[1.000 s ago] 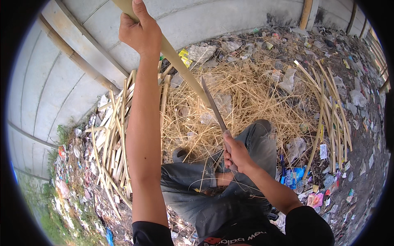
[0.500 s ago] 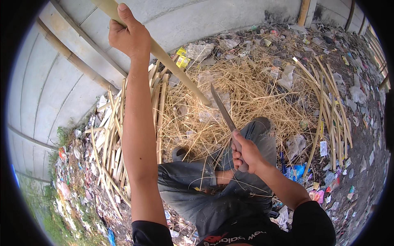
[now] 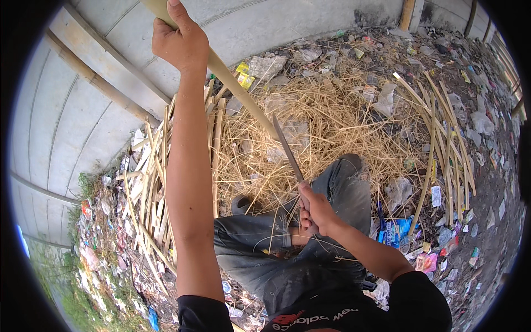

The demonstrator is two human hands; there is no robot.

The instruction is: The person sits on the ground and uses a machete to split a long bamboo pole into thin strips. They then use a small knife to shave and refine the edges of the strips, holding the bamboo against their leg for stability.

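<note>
At the upper left, my left hand (image 3: 181,41) is closed around a long pale bamboo strip (image 3: 240,94), thumb lying along it. The strip slants down to the right, and its lower end hangs over a heap of thin bamboo shavings (image 3: 343,116). My right hand (image 3: 318,210) grips a knife (image 3: 289,149) by its handle, low in front of my folded legs. The blade points up and away, its upper part at the strip's lower end; whether they touch I cannot tell.
Split bamboo strips (image 3: 152,193) are piled on the left, with more strips (image 3: 442,144) on the right. A concrete panel wall (image 3: 310,22) stands behind, with a bamboo pole (image 3: 99,83) against it. Litter covers the ground around my crossed legs (image 3: 249,238).
My right hand and the knife have moved left, bringing the blade to the strip's lower end. My left hand has shifted slightly right and up with the strip.
</note>
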